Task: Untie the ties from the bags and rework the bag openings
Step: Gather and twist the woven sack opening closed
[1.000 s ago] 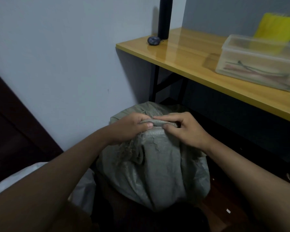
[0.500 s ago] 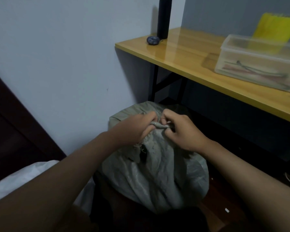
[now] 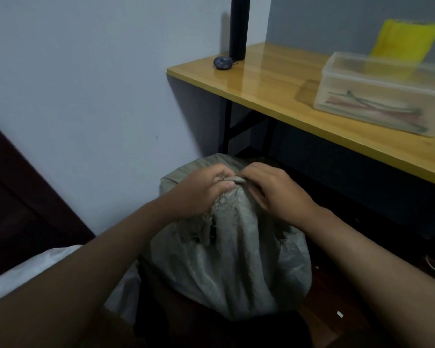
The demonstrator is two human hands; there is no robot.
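Grey woven bag [image 3: 226,267], frayed and bunched at its mouth, pinched there by left hand [image 3: 199,192] and right hand [image 3: 276,192]

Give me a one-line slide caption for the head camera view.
Both hands, left and right, pinch the gathered top of a grey sack beside a wooden table.

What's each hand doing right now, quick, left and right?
Left hand: closed, pinching the gathered neck of the grey bag.
Right hand: closed, fingers curled on the same gathered neck.
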